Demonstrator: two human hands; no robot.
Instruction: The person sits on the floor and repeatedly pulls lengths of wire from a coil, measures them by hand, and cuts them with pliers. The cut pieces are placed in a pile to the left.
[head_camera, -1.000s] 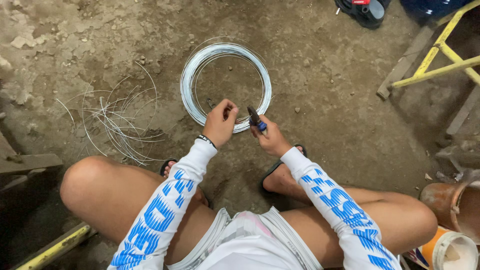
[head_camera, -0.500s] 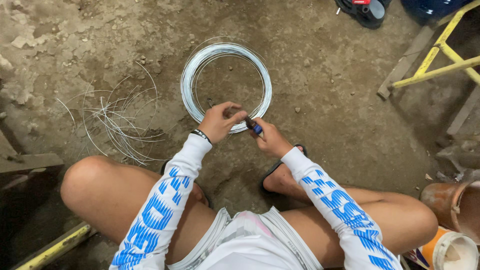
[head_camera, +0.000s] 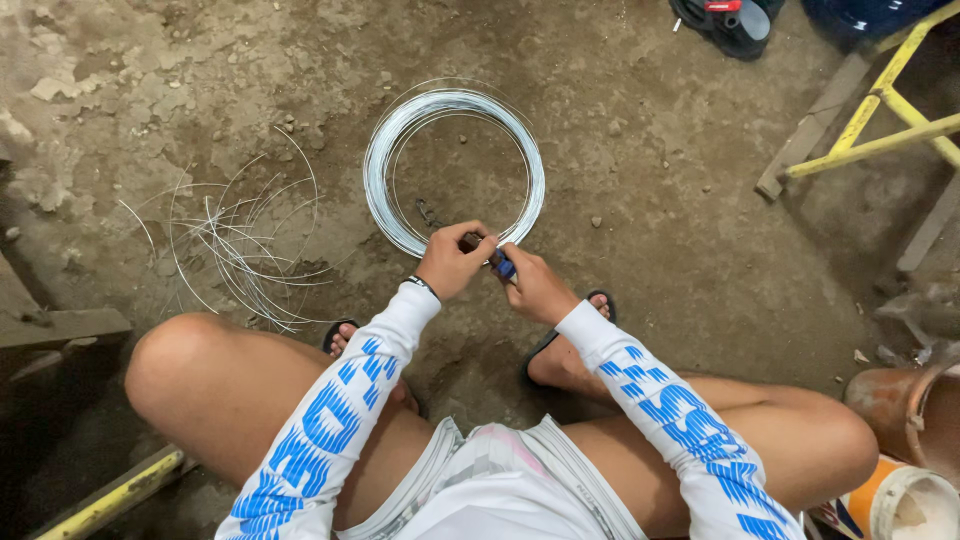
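A coil of silver wire (head_camera: 385, 150) lies on the dirt floor in front of me. My left hand (head_camera: 452, 260) is closed at the coil's near edge, pinching the wire there. Right beside it, my right hand (head_camera: 535, 285) grips a blue-handled cutting tool (head_camera: 503, 265) whose tip meets the wire between the two hands. Both arms wear white sleeves with blue print. I squat with my knees spread and sandals on my feet.
A heap of cut wire pieces (head_camera: 240, 245) lies to the left. A yellow metal frame (head_camera: 880, 125) and planks stand at the right, a dark shoe (head_camera: 730, 20) at the top, a rusty pot (head_camera: 900, 400) and a white-orange bucket (head_camera: 900, 505) at the lower right.
My left hand has dropped from an open, raised pose onto the coil's near edge and closed. The right hand with the tool moved in beside it.
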